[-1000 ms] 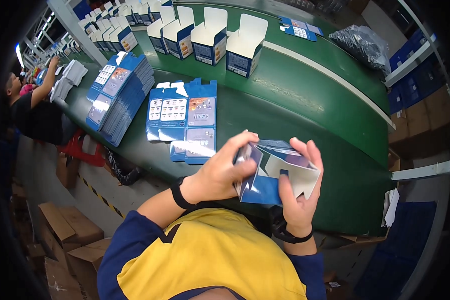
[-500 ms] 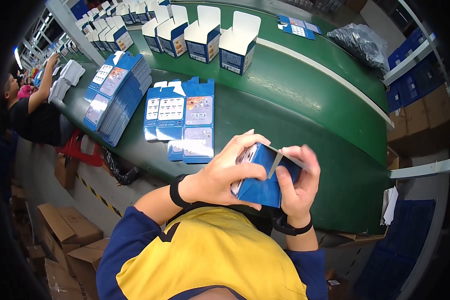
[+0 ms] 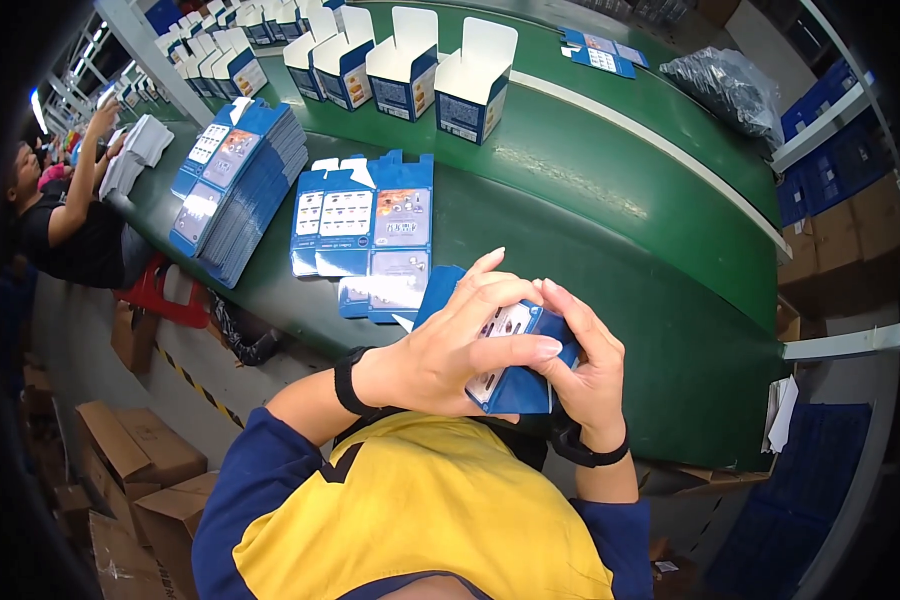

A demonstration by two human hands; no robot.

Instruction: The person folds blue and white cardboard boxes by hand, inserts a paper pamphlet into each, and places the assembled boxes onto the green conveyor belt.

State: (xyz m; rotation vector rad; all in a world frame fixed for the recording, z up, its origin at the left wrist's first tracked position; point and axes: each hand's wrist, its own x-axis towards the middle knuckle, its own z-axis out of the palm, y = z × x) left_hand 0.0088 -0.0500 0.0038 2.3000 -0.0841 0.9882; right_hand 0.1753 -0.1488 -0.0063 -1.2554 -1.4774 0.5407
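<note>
A small blue carton (image 3: 519,388) is between my hands, close in front of my chest above the near belt edge. My left hand (image 3: 460,345) wraps its left side, thumb lying across the printed face. On the right side, my right hand (image 3: 590,362) grips it with fingers bent over the upper end. A blue flap stands out beyond my left fingers. To the left lie flat unfolded cartons (image 3: 362,232), blue with printed panels. Beyond them rises a tall stack of flat cartons (image 3: 235,190).
Several open-topped cartons (image 3: 473,88) with raised white lids stand in a row on the green conveyor (image 3: 610,215). A grey plastic bag (image 3: 725,88) and another flat carton (image 3: 602,54) lie at the far right. A person (image 3: 70,215) works at far left.
Both hands have turned the carton, so its printed face shows more and the end with the slit is covered. My right fingers have moved left over the top. A flap now sticks out at left.
</note>
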